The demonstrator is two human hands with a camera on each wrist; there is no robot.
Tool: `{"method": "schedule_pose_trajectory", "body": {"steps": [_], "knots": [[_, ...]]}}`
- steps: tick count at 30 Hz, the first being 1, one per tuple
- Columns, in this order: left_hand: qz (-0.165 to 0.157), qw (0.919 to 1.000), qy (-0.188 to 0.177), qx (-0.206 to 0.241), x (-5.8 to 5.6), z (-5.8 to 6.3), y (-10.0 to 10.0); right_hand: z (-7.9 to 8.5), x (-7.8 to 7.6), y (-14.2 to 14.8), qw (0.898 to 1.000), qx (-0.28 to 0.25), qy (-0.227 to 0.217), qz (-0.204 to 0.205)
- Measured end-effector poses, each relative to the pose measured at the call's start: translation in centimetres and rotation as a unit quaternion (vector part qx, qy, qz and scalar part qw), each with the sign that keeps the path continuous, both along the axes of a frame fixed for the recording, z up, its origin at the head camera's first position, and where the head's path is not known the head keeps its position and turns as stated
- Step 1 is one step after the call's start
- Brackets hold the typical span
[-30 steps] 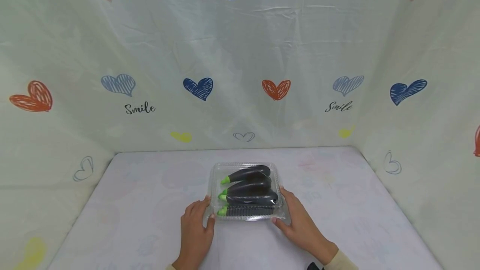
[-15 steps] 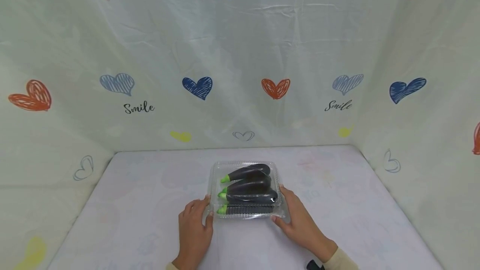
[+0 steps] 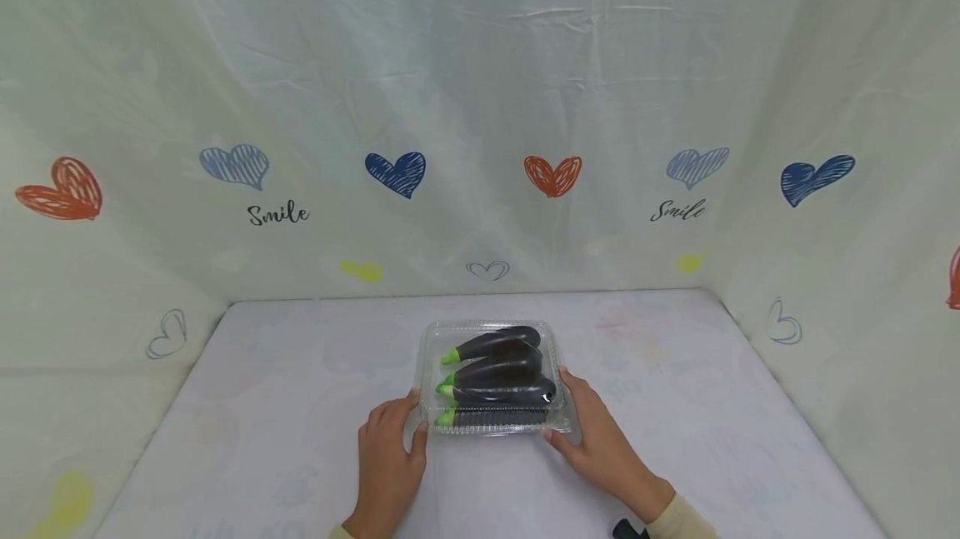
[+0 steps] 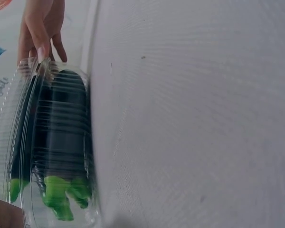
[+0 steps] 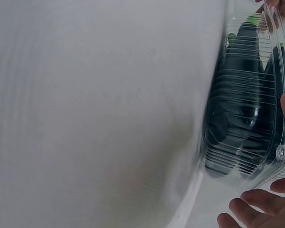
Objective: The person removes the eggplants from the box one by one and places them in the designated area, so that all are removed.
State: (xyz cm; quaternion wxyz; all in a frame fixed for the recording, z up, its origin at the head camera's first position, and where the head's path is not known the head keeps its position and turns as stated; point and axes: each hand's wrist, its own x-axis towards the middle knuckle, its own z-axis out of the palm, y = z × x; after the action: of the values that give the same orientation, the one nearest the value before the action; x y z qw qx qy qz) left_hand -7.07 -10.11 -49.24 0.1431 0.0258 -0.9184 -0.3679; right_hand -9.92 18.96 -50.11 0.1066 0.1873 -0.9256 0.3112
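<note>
A clear plastic clamshell container point(image 3: 430, 349) sits on the table with its lid down. Several dark purple eggplants point(image 3: 498, 369) lie side by side inside, green stems to the left. At the container's left side, my left hand point(image 3: 390, 460) grips the near corner, thumb in front and fingers along the side. My right hand point(image 3: 606, 449) grips the opposite side, its thumb near the front right corner. In the left wrist view, the thumb of the right hand point(image 4: 40, 28) presses on the rim. Ribbed container walls point(image 5: 240, 90) fill the right wrist view's right side.
A white cloth covers the table point(image 3: 300, 406). Behind it hangs a pale curtain point(image 3: 480, 106) printed with hearts and the word "Smile". By the right sleeve point(image 3: 678, 521), a small black object point(image 3: 626, 529) shows at the bottom edge.
The left hand has shifted very slightly left. Container, eggplants and right hand stay in place; the whole view has drifted a little.
</note>
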Motion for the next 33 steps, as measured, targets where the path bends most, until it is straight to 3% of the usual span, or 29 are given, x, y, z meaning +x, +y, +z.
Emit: {"method": "schedule_pose_trajectory", "body": {"steps": [16, 27, 33], "knots": [[-0.023, 0.9993, -0.025, 0.015, -0.2, -0.1, -0.5, -0.1, 0.1, -0.6, 1.0, 0.005, -0.017, -0.015], [-0.026, 0.9993, -0.015, 0.021, -0.2, -0.1, -0.5, 0.1, 0.1, -0.8, 1.0, -0.001, -0.003, -0.01], [-0.026, 0.9993, -0.015, 0.02, -0.3, -0.1, -0.5, 0.3, 0.1, -1.0, 0.999, -0.004, -0.027, -0.019]]}}
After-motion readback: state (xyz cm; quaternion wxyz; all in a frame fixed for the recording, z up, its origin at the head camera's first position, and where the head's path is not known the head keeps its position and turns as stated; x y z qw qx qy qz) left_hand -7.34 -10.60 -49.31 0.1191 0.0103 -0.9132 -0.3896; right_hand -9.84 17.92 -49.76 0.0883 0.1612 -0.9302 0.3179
